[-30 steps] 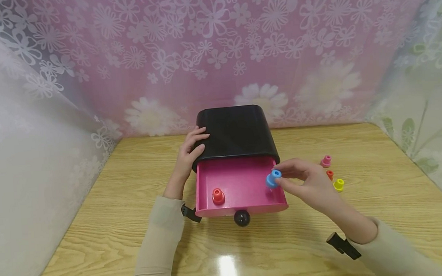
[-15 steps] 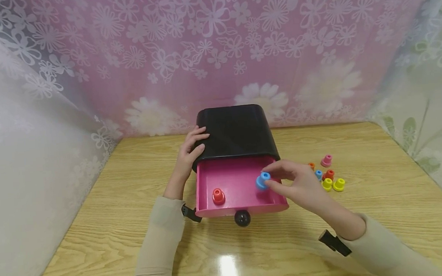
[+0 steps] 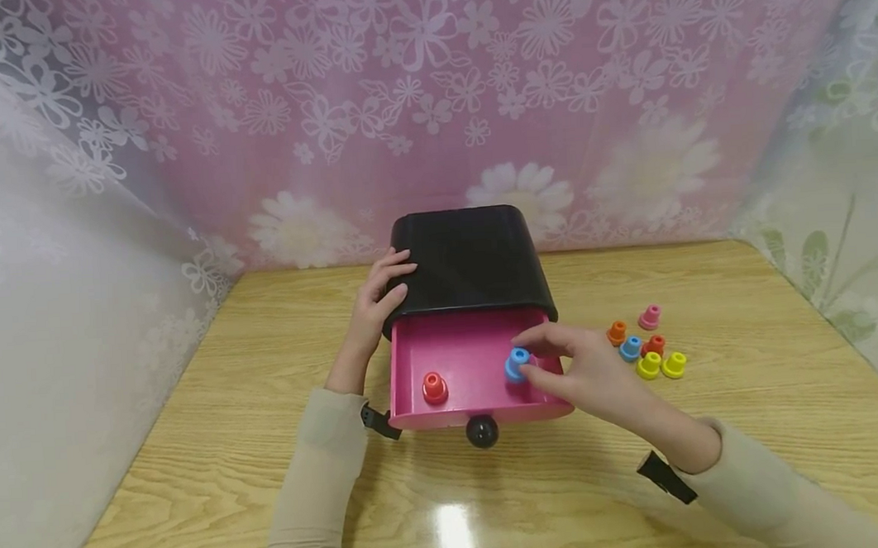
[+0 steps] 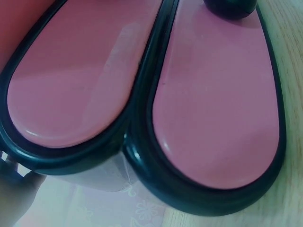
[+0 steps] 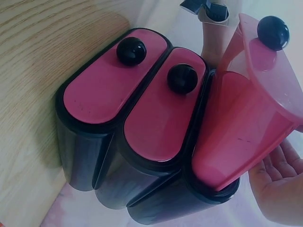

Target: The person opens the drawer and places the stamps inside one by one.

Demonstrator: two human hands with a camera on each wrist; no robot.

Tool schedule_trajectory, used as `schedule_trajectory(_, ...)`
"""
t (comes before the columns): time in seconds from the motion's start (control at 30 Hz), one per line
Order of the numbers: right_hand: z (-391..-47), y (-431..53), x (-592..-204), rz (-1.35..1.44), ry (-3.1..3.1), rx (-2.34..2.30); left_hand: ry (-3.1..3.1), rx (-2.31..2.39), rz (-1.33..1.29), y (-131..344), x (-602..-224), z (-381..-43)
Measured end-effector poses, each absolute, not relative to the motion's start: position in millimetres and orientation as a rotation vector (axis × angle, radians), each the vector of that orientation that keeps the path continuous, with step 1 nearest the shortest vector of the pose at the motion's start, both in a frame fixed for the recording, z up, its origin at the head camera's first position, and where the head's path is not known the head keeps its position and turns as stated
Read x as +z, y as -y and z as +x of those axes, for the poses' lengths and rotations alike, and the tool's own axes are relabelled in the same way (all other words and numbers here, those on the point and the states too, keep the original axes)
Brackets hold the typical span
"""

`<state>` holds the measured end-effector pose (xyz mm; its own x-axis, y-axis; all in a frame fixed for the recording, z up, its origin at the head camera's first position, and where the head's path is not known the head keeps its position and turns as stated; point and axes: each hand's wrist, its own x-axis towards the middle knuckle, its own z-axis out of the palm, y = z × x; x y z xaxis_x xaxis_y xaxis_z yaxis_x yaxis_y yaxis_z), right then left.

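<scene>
My left hand rests on the left edge of a black cabinet, fingers lying on its top. The cabinet's pink top drawer is pulled out, with a black knob on its front. A small red stepped peg with a hole in its top stands in the drawer's front left. My right hand pinches a like blue peg between thumb and fingers, low over the drawer's right part. Whether the blue peg touches the drawer floor cannot be told. The right wrist view shows my right hand beside the drawer, its fingertips hidden.
Right of the cabinet, several pegs stand on the wooden table: pink, orange, blue, red and two yellow. Two pushed-in drawers sit below the top one. A floral curtain hangs behind.
My right hand has carried the blue peg left and slightly lower, from the drawer's right wall to inside it. Table pegs it covered now show. My left hand has stayed in place.
</scene>
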<state>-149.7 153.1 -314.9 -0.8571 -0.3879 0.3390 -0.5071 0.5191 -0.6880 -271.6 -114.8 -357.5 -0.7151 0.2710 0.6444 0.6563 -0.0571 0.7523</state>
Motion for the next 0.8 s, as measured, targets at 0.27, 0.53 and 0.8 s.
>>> schedule_trajectory(0.27, -150.2, -150.3, -312.9, 0.892, 2.661, 0.989, 1.932, -1.83, -0.997, 110.4, -341.4, -256.1)
schedule_trajectory(0.53, -150.7, -148.4, -308.7, 0.978, 2.7, 0.886, 1.94, -1.816, -0.991, 108.6, -336.1, -251.2)
schedule_trajectory(0.8, -152.0, -146.2, -306.1, 0.973, 2.766, 0.878, 1.936, -1.826, -0.987, 108.9, -336.5, -251.1)
